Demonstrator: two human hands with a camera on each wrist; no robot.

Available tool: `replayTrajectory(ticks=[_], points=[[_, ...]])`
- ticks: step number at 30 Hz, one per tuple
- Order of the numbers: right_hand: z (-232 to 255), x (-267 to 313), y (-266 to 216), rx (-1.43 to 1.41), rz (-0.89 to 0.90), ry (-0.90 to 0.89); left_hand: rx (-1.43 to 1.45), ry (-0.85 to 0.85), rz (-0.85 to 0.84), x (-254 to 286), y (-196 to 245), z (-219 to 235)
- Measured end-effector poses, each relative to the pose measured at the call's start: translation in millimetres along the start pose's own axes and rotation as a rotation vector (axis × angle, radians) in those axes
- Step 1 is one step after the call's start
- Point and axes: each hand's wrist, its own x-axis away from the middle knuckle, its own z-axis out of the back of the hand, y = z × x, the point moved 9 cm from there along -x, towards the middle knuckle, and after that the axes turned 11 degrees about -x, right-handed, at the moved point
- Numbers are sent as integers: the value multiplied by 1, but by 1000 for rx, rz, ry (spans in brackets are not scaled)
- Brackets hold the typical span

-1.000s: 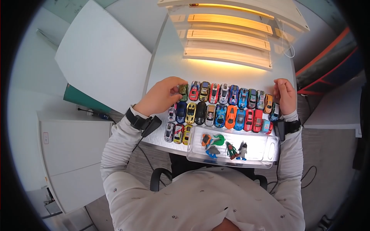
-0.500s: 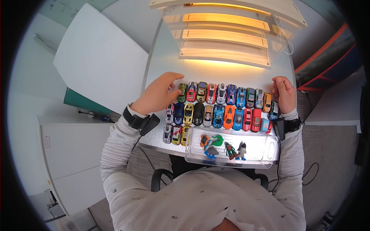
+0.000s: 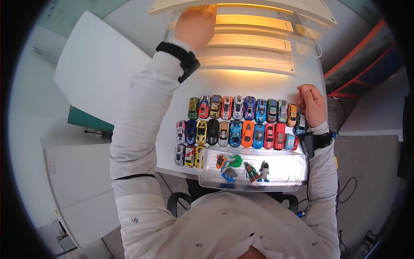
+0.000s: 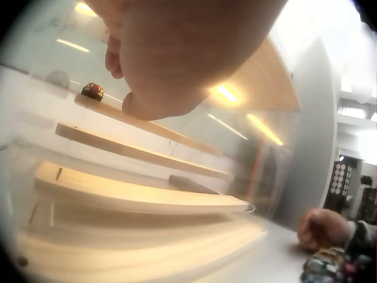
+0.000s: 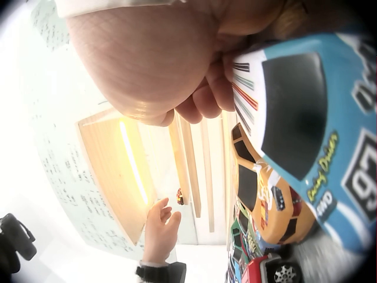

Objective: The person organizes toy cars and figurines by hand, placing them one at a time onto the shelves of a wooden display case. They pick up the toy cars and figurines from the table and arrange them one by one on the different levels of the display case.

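My left hand (image 3: 196, 28) is raised over the left end of a lit wooden shelf rack (image 3: 254, 43), blurred in the head view. A small red-and-black toy car (image 4: 92, 91) stands on one of its upper boards, just beyond the fingers. In the right wrist view the left hand (image 5: 160, 236) shows parted fingers close to that car (image 5: 180, 196), with nothing between them. My right hand (image 3: 312, 103) rests loosely curled at the table's right side, holding nothing. Beside it are a blue-and-white toy car (image 5: 294, 118) and an orange one (image 5: 265, 200).
Several toy cars stand in rows, a green camouflage car (image 3: 193, 108) at the far row's left end. A clear plastic tray (image 3: 293, 183) with small toy figures sits at the near edge. A white panel (image 3: 99, 64) stands left of the table.
My left hand has let go of the green camouflage car, leaving it at the row's end, and has moved up and forward to the shelf rack. The right hand has stayed put.
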Motion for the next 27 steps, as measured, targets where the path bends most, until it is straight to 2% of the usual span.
replayTrajectory(ticks=[1,4,5,8,11,13,15,18,22,24,27], points=[[0,0,0,3,0,-1,-1,-188,61,-9,-2,-12],[-2,0,-3,14,-2,-3,-160,-33,46,-40,-20,-55],[-2,0,-5,16,-5,-6,-158,133,1,-48,-33,-82],[-4,1,-6,6,-11,-13,-153,-12,138,-58,-38,-80],[-5,1,-7,3,-9,-16,-150,63,100,-57,-39,-73],[-5,1,-7,17,-8,-18,-165,46,71,-52,-36,-69],[-5,1,-7,14,-3,-27,-167,55,24,-29,-12,-25],[-4,1,-5,17,-7,-20,-41,237,-97,17,7,12],[-4,1,-6,15,-17,-10,383,94,-59,113,13,45],[-3,1,-4,16,-10,-12,499,-11,22,161,0,43],[-1,-2,0,1,13,-26,528,-37,128,224,-18,27]])
